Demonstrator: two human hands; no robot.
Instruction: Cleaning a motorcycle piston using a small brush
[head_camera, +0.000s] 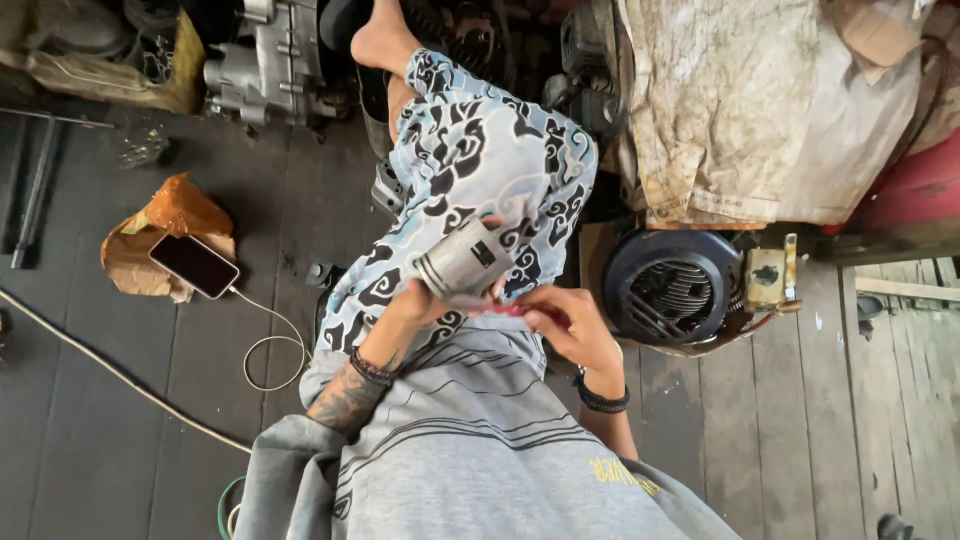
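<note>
The left hand (425, 300) has its grip closed around one silvery metal cylinder with ring grooves near one end (a piston, by its shape) (462, 262), held up in front of the chest over the raised knee in blue-white-and-black patterned trousers (470, 160). The right hand (565, 325) sits just beside the cylinder's lower end, its fingers pinched shut on a small red item (505, 311) too hidden to identify. Each wrist carries one dark bracelet, two in all.

Room for moving is tight on the right: one round black engine housing with a slotted fan cover (672, 285) stands close to the right hand, and one stained whitish tarp (760, 110) drapes over bulk behind it. Ahead, past the bare foot, one grey cast-metal engine block (265, 65) lines the far edge. The dark wooden plank floor (130, 430) lies more open to the left, where one smartphone with a dark screen (194, 266) rests on one crumpled brown paper bag (160, 235), with one thin white cable (268, 345) looping from it. One long pale cord (110, 370) runs diagonally across those planks, well apart from both hands.
</note>
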